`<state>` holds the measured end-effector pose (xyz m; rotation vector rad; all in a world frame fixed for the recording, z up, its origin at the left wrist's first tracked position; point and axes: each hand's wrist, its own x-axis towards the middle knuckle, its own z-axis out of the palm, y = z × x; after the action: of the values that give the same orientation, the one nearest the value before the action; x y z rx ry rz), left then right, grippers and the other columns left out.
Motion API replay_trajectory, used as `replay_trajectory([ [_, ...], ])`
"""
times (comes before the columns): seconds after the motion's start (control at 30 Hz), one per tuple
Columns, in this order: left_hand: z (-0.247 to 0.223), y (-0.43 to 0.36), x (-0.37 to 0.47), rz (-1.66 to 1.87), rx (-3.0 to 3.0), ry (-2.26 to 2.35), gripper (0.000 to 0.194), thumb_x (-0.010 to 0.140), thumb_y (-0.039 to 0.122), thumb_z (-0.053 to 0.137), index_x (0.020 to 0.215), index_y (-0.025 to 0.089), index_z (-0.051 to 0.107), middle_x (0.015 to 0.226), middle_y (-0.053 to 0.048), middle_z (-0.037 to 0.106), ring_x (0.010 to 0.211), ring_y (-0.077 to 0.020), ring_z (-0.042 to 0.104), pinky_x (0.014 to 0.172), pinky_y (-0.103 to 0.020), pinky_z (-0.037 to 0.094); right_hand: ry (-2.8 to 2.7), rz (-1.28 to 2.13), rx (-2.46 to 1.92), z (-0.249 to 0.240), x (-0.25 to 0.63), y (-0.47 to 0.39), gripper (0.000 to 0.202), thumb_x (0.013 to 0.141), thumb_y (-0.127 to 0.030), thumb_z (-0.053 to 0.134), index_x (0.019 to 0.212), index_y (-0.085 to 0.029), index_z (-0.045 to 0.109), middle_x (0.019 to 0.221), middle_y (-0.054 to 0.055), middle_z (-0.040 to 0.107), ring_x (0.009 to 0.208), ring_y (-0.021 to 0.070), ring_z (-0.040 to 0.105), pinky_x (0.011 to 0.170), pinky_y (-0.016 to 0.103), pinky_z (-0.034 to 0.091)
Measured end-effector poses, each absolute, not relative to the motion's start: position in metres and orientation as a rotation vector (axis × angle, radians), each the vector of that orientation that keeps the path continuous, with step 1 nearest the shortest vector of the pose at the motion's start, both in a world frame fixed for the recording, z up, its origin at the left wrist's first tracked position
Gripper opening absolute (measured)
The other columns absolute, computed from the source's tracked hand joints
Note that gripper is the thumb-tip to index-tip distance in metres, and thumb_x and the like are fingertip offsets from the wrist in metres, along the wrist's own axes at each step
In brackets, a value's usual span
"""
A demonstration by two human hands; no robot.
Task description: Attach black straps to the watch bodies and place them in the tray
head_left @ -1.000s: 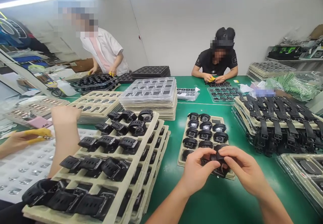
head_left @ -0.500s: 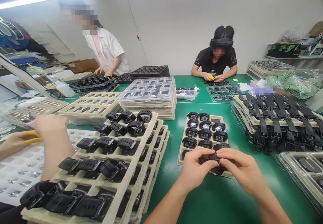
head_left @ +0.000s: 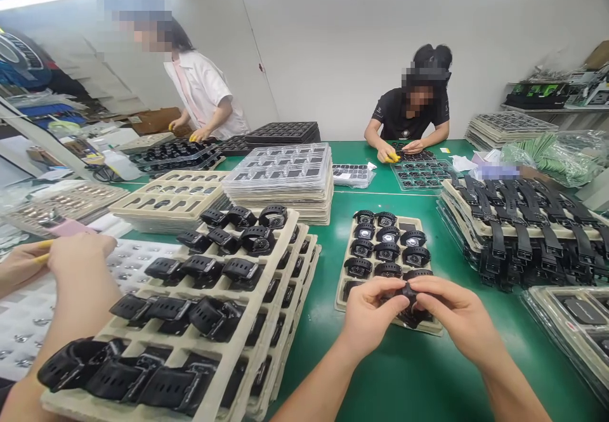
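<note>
Both of my hands meet over the near end of a beige tray (head_left: 340, 295) that holds several black watches (head_left: 387, 252) in its pockets. Between their fingertips is a black smartwatch (head_left: 410, 295) with a rubbery strap, partly covered by the fingers. My left hand (head_left: 373, 311) pinches it from the left with thumb and forefinger. My right hand (head_left: 454, 314) is closed on it from the right, thumb below and fingers above. The hands hide the tray's nearest pockets. One far right pocket shows no watch.
A tall stack of beige trays with black watches (head_left: 200, 270) stands at left. Black straps (head_left: 523, 212) lie piled on trays at right, with another tray stack (head_left: 571, 320) nearer. A neighbour's arm (head_left: 80, 282) reaches in from the left. Two people (head_left: 204, 101) work across the table.
My hands stay almost in place, the fingers shifting slightly on the watch. The neighbour's arm at left has moved left. Across the table, one person's hand with yellow fingertips has moved left.
</note>
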<state>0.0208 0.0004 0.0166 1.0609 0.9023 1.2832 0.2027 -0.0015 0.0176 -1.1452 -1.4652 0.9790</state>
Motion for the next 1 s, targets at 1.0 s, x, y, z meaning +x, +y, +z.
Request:
replay_trajectory([
  [1.0, 0.011, -0.001, 0.027, 1.381, 1.022, 0.853, 0.02, 0.071, 0.03, 0.088, 0.087, 0.019, 0.084, 0.096, -0.009, 0.082, 0.09, -0.0227, 0.076, 0.085, -0.03, 0.061, -1.183, 1.022, -1.199, 0.011, 0.186, -0.002, 0.013, 0.071, -0.036, 0.084, 0.083, -0.031, 0.086, 0.095, 0.005, 0.083, 0.087, 0.0262, 0.079, 0.078, 0.03, 0.066],
])
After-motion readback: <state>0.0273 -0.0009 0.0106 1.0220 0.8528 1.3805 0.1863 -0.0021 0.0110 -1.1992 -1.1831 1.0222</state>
